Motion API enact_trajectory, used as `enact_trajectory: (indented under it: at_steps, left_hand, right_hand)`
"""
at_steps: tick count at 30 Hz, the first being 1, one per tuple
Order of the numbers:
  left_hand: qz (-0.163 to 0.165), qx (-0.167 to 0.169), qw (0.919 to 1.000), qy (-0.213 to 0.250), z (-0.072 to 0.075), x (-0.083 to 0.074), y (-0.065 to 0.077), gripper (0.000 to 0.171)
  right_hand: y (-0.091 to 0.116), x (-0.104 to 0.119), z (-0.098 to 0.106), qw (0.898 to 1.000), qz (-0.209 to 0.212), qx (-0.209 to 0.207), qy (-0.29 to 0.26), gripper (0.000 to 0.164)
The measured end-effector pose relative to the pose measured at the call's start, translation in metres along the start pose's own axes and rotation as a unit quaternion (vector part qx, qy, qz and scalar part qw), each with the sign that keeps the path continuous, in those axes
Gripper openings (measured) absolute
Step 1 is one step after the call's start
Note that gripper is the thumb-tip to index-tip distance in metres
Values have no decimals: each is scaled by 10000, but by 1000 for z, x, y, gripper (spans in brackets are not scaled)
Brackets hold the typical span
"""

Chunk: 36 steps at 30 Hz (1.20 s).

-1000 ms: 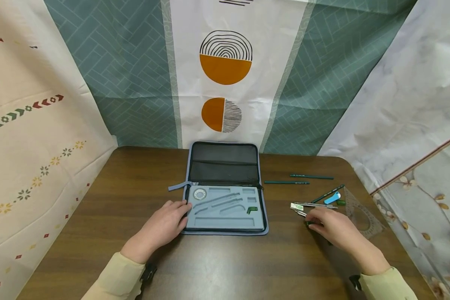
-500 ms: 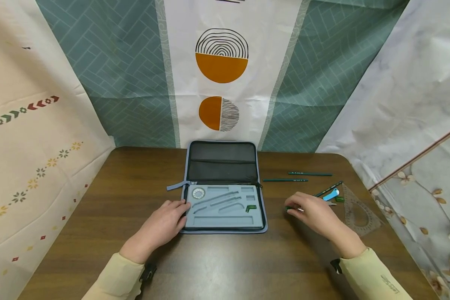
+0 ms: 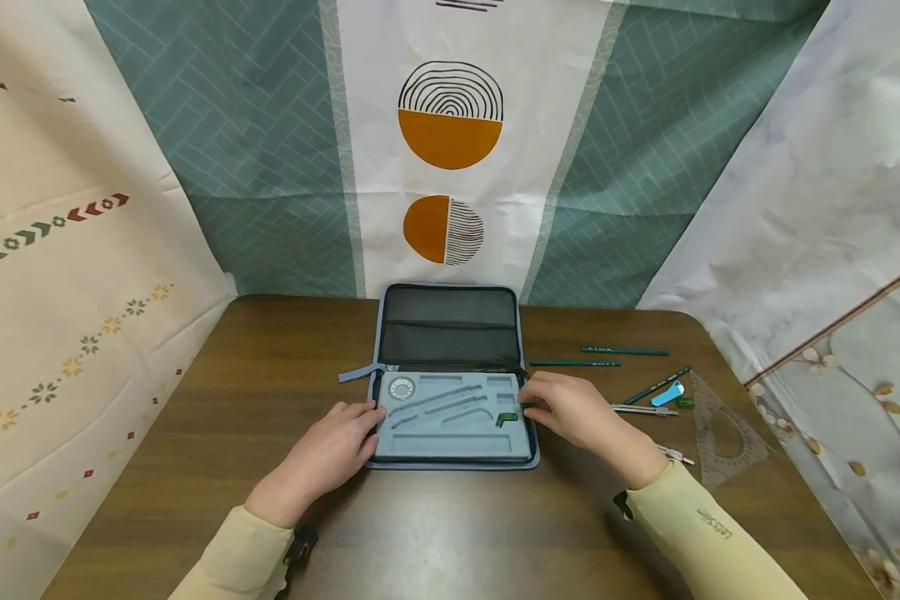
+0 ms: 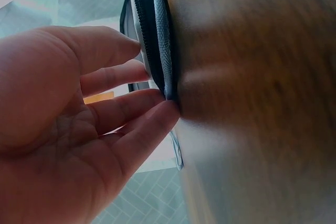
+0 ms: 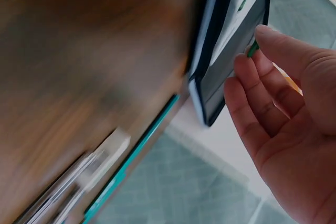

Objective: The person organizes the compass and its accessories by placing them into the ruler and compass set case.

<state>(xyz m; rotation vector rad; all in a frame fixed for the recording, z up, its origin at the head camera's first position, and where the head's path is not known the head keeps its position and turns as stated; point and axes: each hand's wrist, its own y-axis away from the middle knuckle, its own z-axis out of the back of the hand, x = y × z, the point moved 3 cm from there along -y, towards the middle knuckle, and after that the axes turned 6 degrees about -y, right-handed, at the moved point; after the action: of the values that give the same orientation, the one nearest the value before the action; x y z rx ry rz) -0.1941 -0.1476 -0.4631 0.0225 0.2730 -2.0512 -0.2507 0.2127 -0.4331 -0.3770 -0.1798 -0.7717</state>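
A blue zip case (image 3: 450, 462) lies unfolded on the table, a grey-blue moulded tray (image 3: 450, 446) in its near half. A round white disc (image 3: 401, 388) and a small green piece (image 3: 506, 419) sit in the tray's recesses. My left hand (image 3: 333, 446) rests at the case's left edge; in the left wrist view, thumb and fingertips touch its zipped side. Over the tray's right edge, my right hand (image 3: 573, 412) pinches a small green object (image 5: 253, 50) between thumb and finger. Most of that object is hidden, so its kind is unclear.
Right of the case lie green pencils (image 3: 625, 351), a light-blue piece (image 3: 667, 394), a second green piece (image 3: 685, 403), slim metal drawing tools (image 3: 645, 409) and a clear set square (image 3: 727, 446). A blurred pale block (image 5: 105, 156) shows in the right wrist view. Patterned cloth (image 3: 277, 167) hangs behind.
My right hand has moved left from among the loose tools to the tray's right edge, carrying the small green object. The left hand has stayed at the case.
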Motion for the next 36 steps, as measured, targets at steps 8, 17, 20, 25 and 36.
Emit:
enact_trajectory:
  at_steps: [8,17,20,25,36]
  left_hand:
    - [35,72,10000,36,-1,-2,1,37]
    - [81,82,9999,42,-1,-2,2,37]
    - [79,65,9999,46,-1,-1,0,37]
    - [62,45,10000,51,0,-1,0,37]
    - [137,88,9998,111,-1,-1,1,37]
  right_hand:
    - [-34,17,-13,9996,82,207,-150,20]
    - [-67,32,-27,9991,164,331,-206,18]
    - [-78,34,-32,9990,204,360,-185,16]
    - [-93,37,-37,9989,244,401,-71,13]
    - [-123,49,-51,9991,32,388,155,10]
